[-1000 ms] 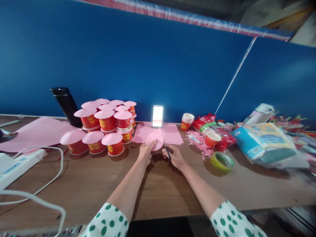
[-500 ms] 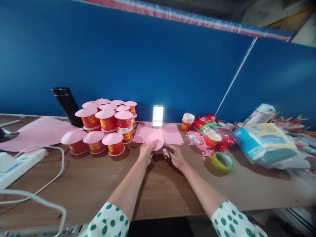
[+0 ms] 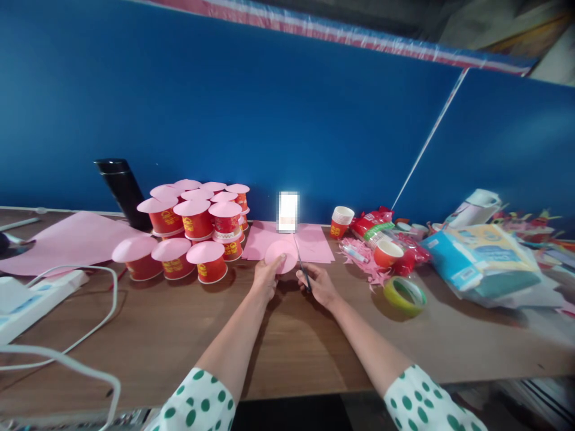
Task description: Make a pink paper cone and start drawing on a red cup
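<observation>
My left hand (image 3: 266,277) pinches a round pink paper disc (image 3: 282,254) just above the wooden table (image 3: 296,335). My right hand (image 3: 320,284) is closed on a pair of scissors (image 3: 300,261), whose blades point up along the disc's right edge. Behind the disc lies a pink paper sheet (image 3: 314,244). To the left stands a cluster of red paper cups topped with pink discs (image 3: 193,230).
A black flask (image 3: 121,191) and a large pink sheet (image 3: 67,239) lie at the left, with a white power strip (image 3: 27,299) and cables. At the right are stacked red cups (image 3: 340,221), a tape roll (image 3: 404,294), pink scraps and plastic bags (image 3: 480,260). A blue wall stands behind.
</observation>
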Tool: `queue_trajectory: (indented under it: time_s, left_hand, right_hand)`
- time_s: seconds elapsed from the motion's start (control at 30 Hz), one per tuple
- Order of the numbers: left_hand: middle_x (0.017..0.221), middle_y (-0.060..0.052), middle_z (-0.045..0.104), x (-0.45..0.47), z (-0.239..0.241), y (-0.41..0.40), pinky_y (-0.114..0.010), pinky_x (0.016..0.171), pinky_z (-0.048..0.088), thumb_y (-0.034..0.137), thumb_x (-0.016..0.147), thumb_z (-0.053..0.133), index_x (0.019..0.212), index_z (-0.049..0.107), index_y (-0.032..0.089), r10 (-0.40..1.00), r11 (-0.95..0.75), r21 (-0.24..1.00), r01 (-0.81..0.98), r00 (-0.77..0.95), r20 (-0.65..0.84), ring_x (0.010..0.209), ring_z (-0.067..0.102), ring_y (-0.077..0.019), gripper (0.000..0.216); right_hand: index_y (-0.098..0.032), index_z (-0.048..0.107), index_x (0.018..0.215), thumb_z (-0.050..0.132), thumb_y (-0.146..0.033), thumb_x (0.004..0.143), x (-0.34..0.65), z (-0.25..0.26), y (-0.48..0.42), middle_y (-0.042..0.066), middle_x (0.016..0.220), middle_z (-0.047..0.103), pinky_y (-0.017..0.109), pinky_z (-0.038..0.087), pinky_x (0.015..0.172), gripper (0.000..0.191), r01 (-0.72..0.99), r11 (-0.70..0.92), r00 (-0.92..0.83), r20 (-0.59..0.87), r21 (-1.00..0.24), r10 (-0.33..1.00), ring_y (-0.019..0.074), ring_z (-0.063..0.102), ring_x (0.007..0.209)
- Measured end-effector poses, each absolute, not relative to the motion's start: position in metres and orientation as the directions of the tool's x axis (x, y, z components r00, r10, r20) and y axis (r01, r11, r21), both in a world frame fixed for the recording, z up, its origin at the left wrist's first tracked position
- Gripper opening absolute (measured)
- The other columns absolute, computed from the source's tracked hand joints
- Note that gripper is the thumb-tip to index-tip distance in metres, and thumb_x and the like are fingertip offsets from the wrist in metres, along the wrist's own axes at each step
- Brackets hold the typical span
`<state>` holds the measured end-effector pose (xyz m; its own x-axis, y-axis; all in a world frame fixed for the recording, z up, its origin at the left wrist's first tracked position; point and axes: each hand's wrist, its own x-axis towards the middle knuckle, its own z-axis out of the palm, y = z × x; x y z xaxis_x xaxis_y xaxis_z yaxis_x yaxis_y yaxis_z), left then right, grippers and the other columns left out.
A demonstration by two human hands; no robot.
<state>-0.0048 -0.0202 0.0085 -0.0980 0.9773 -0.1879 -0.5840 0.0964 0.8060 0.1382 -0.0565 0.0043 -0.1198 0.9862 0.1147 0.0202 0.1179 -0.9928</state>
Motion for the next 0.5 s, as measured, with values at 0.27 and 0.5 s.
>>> queue_trajectory:
  time_s: [0.27, 0.5]
  left_hand:
    - [0.075, -0.009, 0.069, -0.005, 0.0087, -0.0214, -0.023, 0.052, 0.051, 0.025, 0.055, 0.081, 0.089, 0.065, 0.009, 0.982, 0.081, 0.81, -0.581, -0.092, -0.165, 0.06, 0.064, -0.0153, 0.041]
    - [0.076, -0.01, 0.07, -0.0044, 0.0077, -0.0203, -0.022, 0.05, 0.05, 0.025, 0.054, 0.082, 0.089, 0.065, 0.008, 0.978, 0.099, 0.826, -0.554, -0.098, -0.183, 0.06, 0.064, -0.0152, 0.042]
  right_hand:
    - [-0.014, 0.064, 0.097, 0.068, -0.049, 0.068, 0.1366, 0.0069, -0.058, -0.004, 0.057, 0.054, 0.021, 0.04, 0.047, 0.046, 0.023, 0.102, -0.108, 0.099, -0.994, 0.989, 0.0089, 0.049, 0.048]
    - [-0.014, 0.064, 0.097, 0.066, -0.049, 0.071, 0.1375, 0.0046, -0.0564, -0.003, 0.06, 0.054, 0.02, 0.04, 0.046, 0.044, 0.025, 0.131, -0.126, 0.127, -0.991, 0.984, 0.0087, 0.05, 0.05]
